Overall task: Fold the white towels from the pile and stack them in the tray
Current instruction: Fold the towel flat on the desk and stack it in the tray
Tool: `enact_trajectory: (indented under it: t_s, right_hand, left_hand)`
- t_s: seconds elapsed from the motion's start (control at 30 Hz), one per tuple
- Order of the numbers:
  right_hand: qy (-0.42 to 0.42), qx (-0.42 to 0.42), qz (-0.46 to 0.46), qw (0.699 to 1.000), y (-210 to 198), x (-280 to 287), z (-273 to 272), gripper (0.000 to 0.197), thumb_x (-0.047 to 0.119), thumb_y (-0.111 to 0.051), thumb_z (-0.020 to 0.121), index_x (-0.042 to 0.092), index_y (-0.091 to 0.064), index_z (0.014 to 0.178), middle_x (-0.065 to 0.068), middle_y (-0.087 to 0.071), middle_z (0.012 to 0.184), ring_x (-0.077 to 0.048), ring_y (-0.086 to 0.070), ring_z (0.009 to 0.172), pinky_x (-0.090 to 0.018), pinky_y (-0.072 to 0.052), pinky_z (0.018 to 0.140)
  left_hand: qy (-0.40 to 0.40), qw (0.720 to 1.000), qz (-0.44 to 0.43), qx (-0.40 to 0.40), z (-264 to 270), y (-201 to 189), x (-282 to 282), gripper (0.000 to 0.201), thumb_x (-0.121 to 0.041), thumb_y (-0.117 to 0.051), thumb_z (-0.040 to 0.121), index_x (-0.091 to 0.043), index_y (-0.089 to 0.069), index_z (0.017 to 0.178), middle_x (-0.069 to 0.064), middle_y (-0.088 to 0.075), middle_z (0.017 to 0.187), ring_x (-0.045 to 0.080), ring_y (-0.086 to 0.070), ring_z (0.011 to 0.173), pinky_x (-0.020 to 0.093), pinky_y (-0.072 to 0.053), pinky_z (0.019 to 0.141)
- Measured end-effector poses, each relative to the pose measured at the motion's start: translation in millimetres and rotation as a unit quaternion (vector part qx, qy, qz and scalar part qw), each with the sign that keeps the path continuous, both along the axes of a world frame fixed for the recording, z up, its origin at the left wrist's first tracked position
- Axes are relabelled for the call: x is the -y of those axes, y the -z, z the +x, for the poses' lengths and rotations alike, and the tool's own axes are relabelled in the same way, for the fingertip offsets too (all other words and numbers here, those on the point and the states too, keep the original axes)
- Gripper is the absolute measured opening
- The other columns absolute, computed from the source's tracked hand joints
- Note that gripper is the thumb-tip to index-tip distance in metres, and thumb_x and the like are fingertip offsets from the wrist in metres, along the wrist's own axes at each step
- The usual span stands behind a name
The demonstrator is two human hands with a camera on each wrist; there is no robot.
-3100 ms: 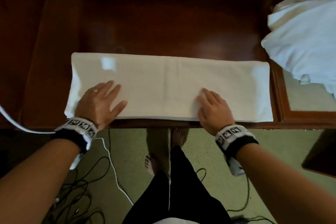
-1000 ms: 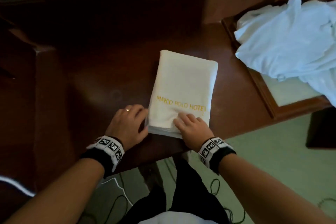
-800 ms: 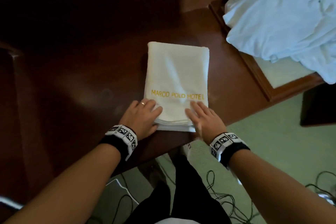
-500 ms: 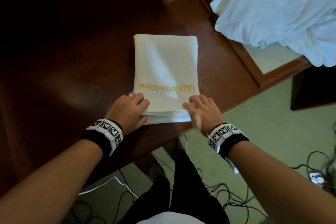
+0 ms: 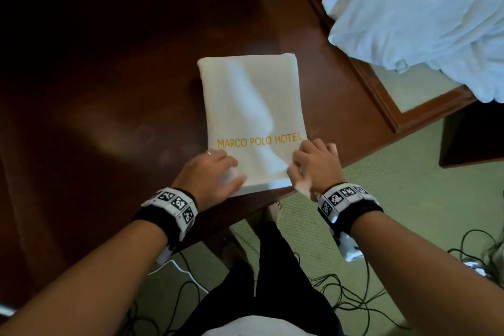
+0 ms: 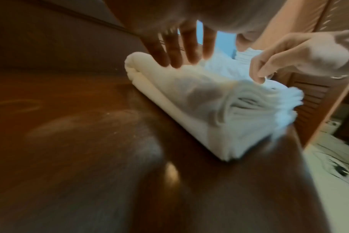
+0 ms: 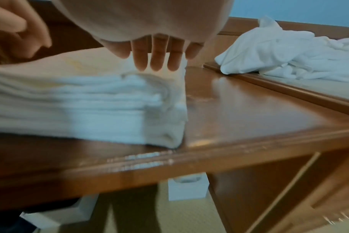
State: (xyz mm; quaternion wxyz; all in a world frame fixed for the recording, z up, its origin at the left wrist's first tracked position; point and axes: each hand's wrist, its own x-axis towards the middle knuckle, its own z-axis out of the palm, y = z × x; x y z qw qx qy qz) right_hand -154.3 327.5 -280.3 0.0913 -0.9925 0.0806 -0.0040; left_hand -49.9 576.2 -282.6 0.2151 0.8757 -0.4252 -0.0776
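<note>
From the head view, a folded towel (image 5: 252, 123) with yellow "MARCO POLO HOTEL" lettering is lying in the middle of the frame near the front edge of the dark wooden table (image 5: 109, 90), and both hands are sitting at its near corners: the left hand (image 5: 210, 174) is lying with fingers spread flat on the lower left corner, while the right hand (image 5: 313, 166) is hovering, fingers bent, at the lower right corner (whether it is pinching cloth is hard to tell here). In the upper right, a rumpled pile of white towels (image 5: 422, 13) is sprawling over the wooden tray (image 5: 381, 106), whose pale floor is showing beside the pile with no folded towel visible in it. In the left wrist view, the left fingers (image 6: 175, 52) are pressing straight onto the towel's far rolled edge, and the right hand (image 6: 285, 52) at the upper right is curling its fingertips down toward the layered edge. In the right wrist view, the right fingers (image 7: 157, 53) are hanging loosely just above the stacked layers (image 7: 90, 110), seemingly gripping nothing. So I judge this towel folded and awaiting transfer; the pile is still waiting.
</note>
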Motion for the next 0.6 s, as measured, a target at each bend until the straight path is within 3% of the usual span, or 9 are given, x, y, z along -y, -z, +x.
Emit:
enact_trajectory:
  t_s: [0.1,0.17,0.23,0.27,0.3,0.37,0.43,0.5,0.6]
  right_hand:
    - [-0.015,0.018,0.000,1.000,0.9,-8.9,32.8,0.034,0.037,-0.050,0.089,0.014,-0.065,0.108,-0.010,-0.061,0.117,-0.035,-0.058,0.104,-0.042,-0.043,0.081]
    - [-0.029,-0.070,0.002,0.997,11.0,-10.8,40.7,0.059,0.052,-0.039,0.098,0.021,-0.038,0.148,-0.012,-0.029,0.158,-0.033,-0.030,0.144,-0.047,-0.034,0.106]
    - [-0.037,-0.151,0.003,0.988,25.1,-3.7,32.8,0.071,0.065,-0.020,0.100,0.029,-0.002,0.158,-0.003,0.011,0.166,-0.022,0.008,0.153,-0.048,-0.014,0.120]
    - [-0.040,-0.161,0.003,0.986,30.0,1.3,27.4,0.073,0.068,-0.016,0.099,0.030,0.004,0.158,0.000,0.018,0.165,-0.018,0.015,0.152,-0.048,-0.010,0.121]
    - [-0.039,-0.164,0.002,0.986,30.2,5.5,25.5,0.074,0.068,-0.017,0.098,0.029,0.001,0.158,-0.001,0.014,0.165,-0.017,0.012,0.152,-0.048,-0.011,0.120]
    - [-0.047,-0.136,0.000,0.990,19.5,11.1,34.1,0.069,0.061,-0.031,0.095,0.021,-0.032,0.151,-0.009,-0.020,0.163,-0.025,-0.021,0.149,-0.048,-0.026,0.111]
    - [-0.059,-0.036,-0.007,0.998,6.6,17.1,59.9,0.052,0.053,-0.045,0.088,0.015,-0.061,0.121,-0.010,-0.054,0.134,-0.032,-0.052,0.120,-0.047,-0.035,0.095]
    - [-0.067,0.023,-0.020,0.997,-2.3,21.8,95.9,0.045,0.048,-0.048,0.088,0.014,-0.061,0.116,-0.009,-0.057,0.129,-0.033,-0.055,0.112,-0.047,-0.037,0.092]
    - [-0.097,-0.027,-0.033,0.994,-3.0,19.4,144.4,0.060,0.054,-0.036,0.097,0.021,-0.038,0.148,-0.011,-0.027,0.160,-0.034,-0.031,0.143,-0.052,-0.032,0.107]
  left_hand:
    - [-0.065,0.995,0.035,0.060,17.2,3.2,16.7,0.059,-0.057,-0.052,0.089,-0.016,-0.061,0.130,0.009,-0.060,0.127,0.034,-0.057,0.116,0.045,-0.048,0.091]
    - [-0.062,0.989,0.135,0.026,17.4,15.5,19.0,0.083,-0.069,-0.042,0.089,-0.021,-0.031,0.156,0.011,-0.029,0.161,0.032,-0.027,0.147,0.050,-0.033,0.111]
    - [-0.052,0.978,0.202,-0.014,8.4,32.0,14.6,0.092,-0.078,-0.026,0.089,-0.027,-0.003,0.161,0.005,0.003,0.170,0.026,0.002,0.155,0.052,-0.018,0.120]
    - [-0.045,0.975,0.216,-0.022,5.9,35.8,12.8,0.093,-0.081,-0.022,0.088,-0.028,0.000,0.161,0.003,0.007,0.169,0.025,0.005,0.155,0.052,-0.015,0.120]
    - [-0.039,0.974,0.221,-0.023,8.0,34.3,13.4,0.094,-0.082,-0.021,0.087,-0.028,-0.005,0.161,0.004,0.000,0.169,0.026,-0.002,0.154,0.052,-0.017,0.118]
    - [-0.031,0.979,0.200,0.000,25.2,17.2,19.1,0.087,-0.079,-0.028,0.086,-0.025,-0.034,0.154,0.008,-0.036,0.156,0.031,-0.034,0.139,0.049,-0.028,0.105]
    - [-0.046,0.986,0.146,0.071,56.0,4.7,26.0,0.076,-0.071,-0.036,0.087,-0.019,-0.052,0.140,0.008,-0.055,0.134,0.033,-0.051,0.119,0.045,-0.032,0.093]
    - [-0.070,0.981,0.131,0.122,88.1,-4.4,36.7,0.075,-0.065,-0.039,0.088,-0.015,-0.050,0.142,0.012,-0.053,0.140,0.034,-0.048,0.126,0.046,-0.032,0.095]
    - [-0.062,0.971,0.205,0.105,118.1,-3.8,55.9,0.086,-0.070,-0.026,0.090,-0.017,-0.022,0.159,0.010,-0.021,0.166,0.032,-0.022,0.151,0.051,-0.025,0.112]
